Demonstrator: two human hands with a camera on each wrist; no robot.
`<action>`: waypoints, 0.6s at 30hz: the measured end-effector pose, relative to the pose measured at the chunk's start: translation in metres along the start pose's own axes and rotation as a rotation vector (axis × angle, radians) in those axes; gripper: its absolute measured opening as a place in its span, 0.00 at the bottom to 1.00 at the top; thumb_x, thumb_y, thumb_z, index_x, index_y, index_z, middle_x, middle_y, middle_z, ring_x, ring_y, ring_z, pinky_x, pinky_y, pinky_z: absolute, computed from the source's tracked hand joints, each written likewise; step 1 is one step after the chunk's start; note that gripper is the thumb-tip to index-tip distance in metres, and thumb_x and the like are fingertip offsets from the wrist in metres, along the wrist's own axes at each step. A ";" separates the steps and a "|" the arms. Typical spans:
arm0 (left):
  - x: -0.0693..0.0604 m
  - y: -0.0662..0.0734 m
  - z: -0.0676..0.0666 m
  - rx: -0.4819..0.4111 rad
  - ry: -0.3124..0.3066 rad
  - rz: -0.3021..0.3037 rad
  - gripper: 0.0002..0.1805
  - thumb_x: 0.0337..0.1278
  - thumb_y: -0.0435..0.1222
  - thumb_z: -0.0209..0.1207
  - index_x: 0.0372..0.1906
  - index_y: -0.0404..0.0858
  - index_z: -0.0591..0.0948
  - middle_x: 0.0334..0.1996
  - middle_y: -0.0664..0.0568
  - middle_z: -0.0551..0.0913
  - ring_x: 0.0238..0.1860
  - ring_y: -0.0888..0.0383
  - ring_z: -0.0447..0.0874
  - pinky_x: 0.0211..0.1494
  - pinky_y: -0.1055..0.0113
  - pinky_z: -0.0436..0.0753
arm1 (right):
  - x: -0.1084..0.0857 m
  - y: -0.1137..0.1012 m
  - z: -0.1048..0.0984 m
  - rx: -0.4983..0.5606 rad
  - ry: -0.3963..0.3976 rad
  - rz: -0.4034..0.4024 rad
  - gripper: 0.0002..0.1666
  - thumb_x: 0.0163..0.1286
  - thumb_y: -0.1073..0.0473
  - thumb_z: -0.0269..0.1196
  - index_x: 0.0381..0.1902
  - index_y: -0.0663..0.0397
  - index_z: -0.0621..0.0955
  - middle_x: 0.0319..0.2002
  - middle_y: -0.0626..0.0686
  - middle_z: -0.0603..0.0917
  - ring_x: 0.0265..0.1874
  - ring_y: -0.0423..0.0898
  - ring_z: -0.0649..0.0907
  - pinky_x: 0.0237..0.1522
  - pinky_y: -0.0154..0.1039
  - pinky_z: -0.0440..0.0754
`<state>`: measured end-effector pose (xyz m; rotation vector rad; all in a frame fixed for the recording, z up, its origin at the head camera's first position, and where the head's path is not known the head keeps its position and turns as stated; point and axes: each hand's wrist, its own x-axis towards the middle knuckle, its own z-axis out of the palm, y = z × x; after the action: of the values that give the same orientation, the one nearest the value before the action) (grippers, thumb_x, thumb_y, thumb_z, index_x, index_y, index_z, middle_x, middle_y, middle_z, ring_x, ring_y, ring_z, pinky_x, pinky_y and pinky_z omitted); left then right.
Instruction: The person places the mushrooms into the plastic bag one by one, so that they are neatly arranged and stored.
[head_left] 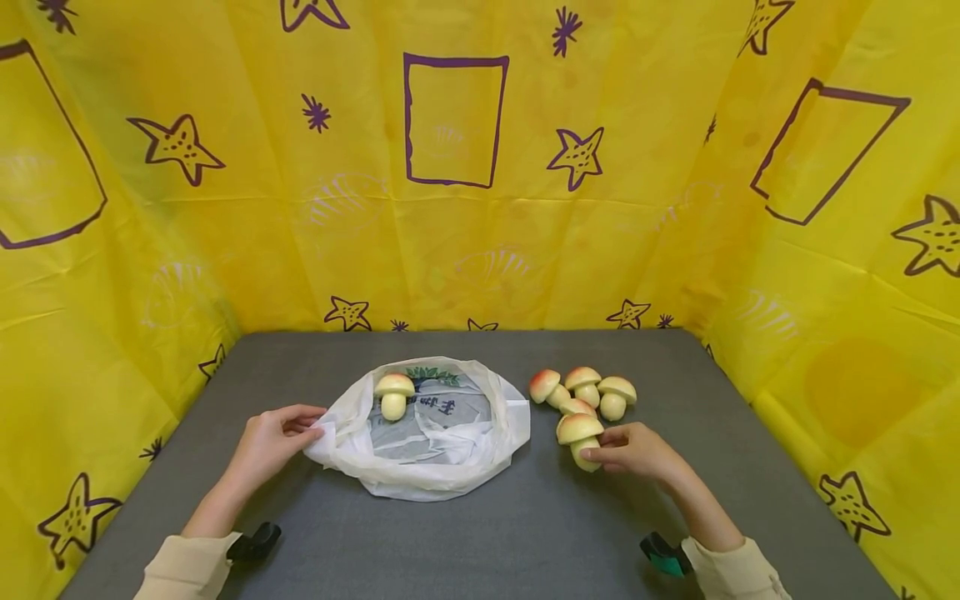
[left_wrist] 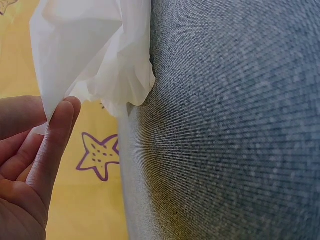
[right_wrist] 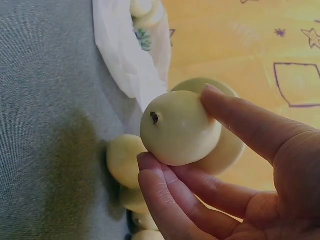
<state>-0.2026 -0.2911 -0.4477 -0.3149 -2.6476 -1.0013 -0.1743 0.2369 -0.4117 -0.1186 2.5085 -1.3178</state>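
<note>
A white plastic bag (head_left: 442, 483) lies with its mouth spread wide, and one toy mushroom (head_left: 393, 396) is inside at its left. My left hand (head_left: 273, 442) pinches the bag's left edge between thumb and fingers, also seen in the left wrist view, where the hand (left_wrist: 35, 165) grips the white plastic (left_wrist: 80, 45). Right of the bag, my right hand (head_left: 637, 452) holds a mushroom (head_left: 580, 433) by its stem. The right wrist view shows that stem (right_wrist: 177, 130) between the thumb and fingertips of the hand (right_wrist: 240, 165), with the cap partly hidden behind it.
Several more mushrooms (head_left: 612, 396) with yellow and reddish caps lie clustered on the grey table (head_left: 465, 550), just beyond my right hand. One of them is partly covered by the held mushroom. Yellow patterned cloth (head_left: 450, 225) stands behind the table and at both sides.
</note>
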 end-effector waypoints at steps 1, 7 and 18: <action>0.000 0.000 0.000 0.002 -0.003 -0.001 0.13 0.46 0.33 0.70 0.41 0.39 0.86 0.30 0.50 0.86 0.27 0.71 0.80 0.30 0.77 0.79 | 0.001 -0.001 0.000 0.000 0.006 0.008 0.27 0.57 0.49 0.70 0.43 0.68 0.81 0.38 0.54 0.85 0.37 0.49 0.86 0.40 0.41 0.84; -0.001 -0.002 0.000 0.004 -0.012 -0.001 0.12 0.48 0.34 0.69 0.41 0.41 0.86 0.31 0.51 0.87 0.28 0.70 0.81 0.30 0.76 0.80 | 0.005 -0.009 0.000 -0.023 0.032 0.022 0.26 0.56 0.49 0.70 0.41 0.66 0.82 0.37 0.52 0.85 0.37 0.50 0.86 0.39 0.40 0.83; -0.002 -0.003 0.002 -0.003 -0.007 -0.010 0.12 0.47 0.34 0.69 0.41 0.40 0.86 0.30 0.51 0.86 0.28 0.70 0.80 0.30 0.76 0.80 | 0.021 -0.026 0.005 -0.018 0.028 -0.045 0.20 0.57 0.50 0.70 0.34 0.64 0.83 0.28 0.46 0.82 0.31 0.41 0.82 0.36 0.36 0.83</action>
<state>-0.2016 -0.2922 -0.4515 -0.3068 -2.6563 -1.0090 -0.1948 0.2139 -0.3980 -0.1633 2.5559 -1.3227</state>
